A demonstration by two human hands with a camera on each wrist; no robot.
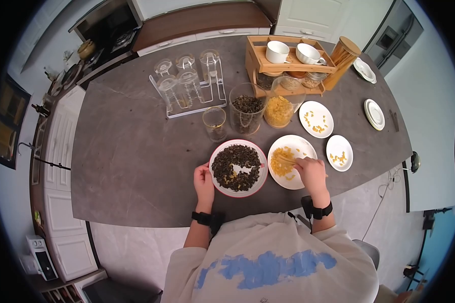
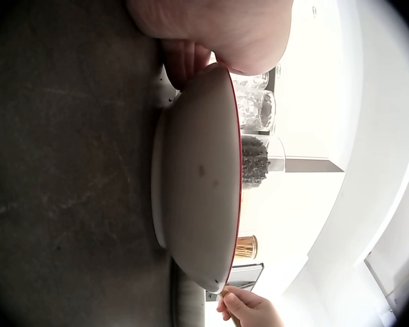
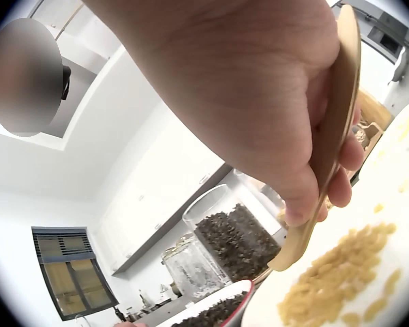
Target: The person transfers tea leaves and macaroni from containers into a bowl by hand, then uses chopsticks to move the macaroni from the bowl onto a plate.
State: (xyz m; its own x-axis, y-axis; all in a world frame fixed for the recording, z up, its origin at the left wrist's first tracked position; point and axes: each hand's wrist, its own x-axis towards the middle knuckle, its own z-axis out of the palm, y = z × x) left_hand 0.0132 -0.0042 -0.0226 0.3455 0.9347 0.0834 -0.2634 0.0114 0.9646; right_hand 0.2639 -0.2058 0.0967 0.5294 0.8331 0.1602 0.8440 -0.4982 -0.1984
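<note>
My left hand [image 1: 203, 184] grips the red-rimmed white bowl [image 2: 201, 170] by its left side, thumb at the rim and fingers curled against the outside. Dark loose tea leaves [image 1: 230, 161] cover most of its inside, with some yellow bits among them. In my right hand [image 1: 312, 174], thumb and fingers pinch light wooden tongs [image 3: 334, 129]. Their tips are low over a heap of small yellow pieces [image 3: 337, 279] on a white plate [image 1: 304, 183]. This plate stands just right of the bowl.
Behind the bowl stand a glass jar of tea leaves [image 1: 247, 108], a jar of yellow pieces [image 1: 279, 111] and a glass cup [image 1: 215, 126]. A rack of glasses [image 1: 187, 83] is farther left. Small plates [image 1: 316, 108] with yellow pieces lie right. A wooden shelf [image 1: 288, 65] holds white cups.
</note>
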